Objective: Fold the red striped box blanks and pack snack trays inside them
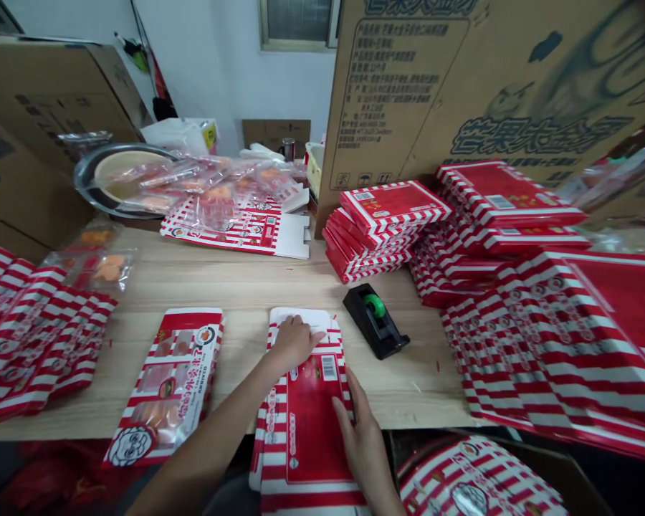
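A flat red-and-white striped carton (314, 437) lies back side up in front of me, its lower part past the table's front edge. Beneath its left side shows the edge of what looks like another carton. My left hand (294, 344) presses on the carton's white far-end flap, fingers bent down and thumb stretched to the right. Along the right edge is my right hand (361, 437), its thumb on top and fingers against the side. Just right of the carton stands a black tape dispenser (379, 333) with a green core.
To the left lies a windowed carton (161, 390) with food showing. Stacked striped boxes (559, 337) fill the right, and more boxes (37, 337) stand far left. Clear food packets (215, 186) are heaped behind, by a grey basin (94, 204). A large cardboard box (398, 107) rises at the back.
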The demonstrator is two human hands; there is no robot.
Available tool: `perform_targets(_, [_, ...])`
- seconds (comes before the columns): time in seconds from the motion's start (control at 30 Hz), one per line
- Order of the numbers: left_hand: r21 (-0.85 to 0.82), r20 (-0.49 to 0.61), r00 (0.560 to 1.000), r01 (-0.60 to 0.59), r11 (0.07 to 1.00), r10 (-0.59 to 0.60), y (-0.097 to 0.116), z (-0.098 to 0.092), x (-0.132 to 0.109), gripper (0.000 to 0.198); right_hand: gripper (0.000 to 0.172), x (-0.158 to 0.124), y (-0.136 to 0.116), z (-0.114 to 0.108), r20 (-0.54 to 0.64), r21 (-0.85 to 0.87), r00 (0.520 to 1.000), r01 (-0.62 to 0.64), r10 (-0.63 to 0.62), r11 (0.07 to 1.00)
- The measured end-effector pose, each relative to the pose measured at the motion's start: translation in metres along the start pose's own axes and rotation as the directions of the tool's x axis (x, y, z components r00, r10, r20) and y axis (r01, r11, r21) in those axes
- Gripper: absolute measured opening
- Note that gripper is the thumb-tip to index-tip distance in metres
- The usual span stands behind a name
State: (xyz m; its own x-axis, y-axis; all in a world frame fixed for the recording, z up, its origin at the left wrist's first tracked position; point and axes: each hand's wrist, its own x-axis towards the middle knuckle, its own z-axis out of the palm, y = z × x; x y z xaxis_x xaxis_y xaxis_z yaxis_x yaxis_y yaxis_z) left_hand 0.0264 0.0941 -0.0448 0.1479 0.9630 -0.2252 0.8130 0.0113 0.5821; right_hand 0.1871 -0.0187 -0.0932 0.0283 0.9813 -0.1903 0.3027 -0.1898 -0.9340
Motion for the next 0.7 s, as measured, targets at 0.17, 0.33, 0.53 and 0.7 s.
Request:
perform_targets(0.17, [-0.094,0.139,0.989,-0.042,0.995,0.055,0.015,-0.027,-0.010,0.054,0.065,-0.010,-0.025,0.002,0.079,0.033,0.996,0.044,-0.046,0.999])
perform_targets(0.33, [-0.142,0.244,0.963,-0.077,0.987,0.110,0.048,-0.067,-0.017,0.045,0.062,-0.016,-0.068,-0.005,0.195,0.159,0.980,0.017,-0.048,0.987])
perform_targets(0.53, [-0.236,0.351,0.918,-0.104,0.966,0.184,0.054,-0.087,-0.029,0.037,0.058,-0.015,-0.094,0.001,0.487,0.473,0.861,-0.402,0.147,0.784])
perform_targets(0.7, [-0.302,-0.056,0.956,-0.292,0.907,0.289,0.039,-0.082,-0.046,0.028,0.051,-0.008,-0.096,0.001,0.431,0.554,0.894,-0.368,0.122,0.747])
